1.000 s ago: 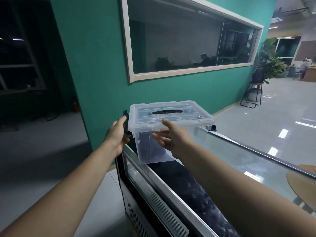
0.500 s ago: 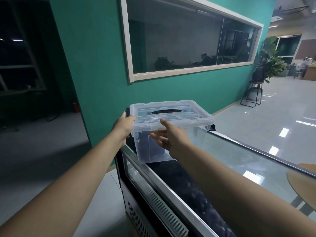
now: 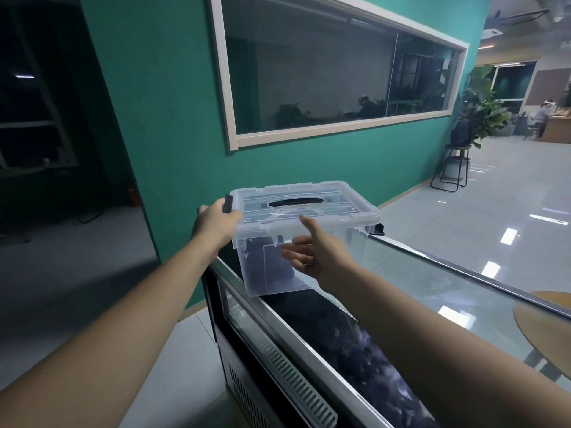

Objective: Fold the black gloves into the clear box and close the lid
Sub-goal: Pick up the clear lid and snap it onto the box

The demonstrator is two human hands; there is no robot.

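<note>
The clear box stands on the near-left end of a glass-topped cabinet, with its lid lying on top and a black handle flat in the lid. A dark shape, probably the black gloves, shows dimly through the front wall. My left hand wraps the box's left end, fingers around the black left latch. My right hand is held flat against the front wall with its fingers spread and its thumb up at the lid's edge. A second black latch hangs at the right end.
The box rests on a long display cabinet with a sloped glass top and a vent grille on its front. A teal wall with a window rises just behind. A round wooden table is at the right, and a potted plant stands far back.
My left hand has moved from beside the box onto its left end and the black latch. My right hand has stayed at the front wall.
</note>
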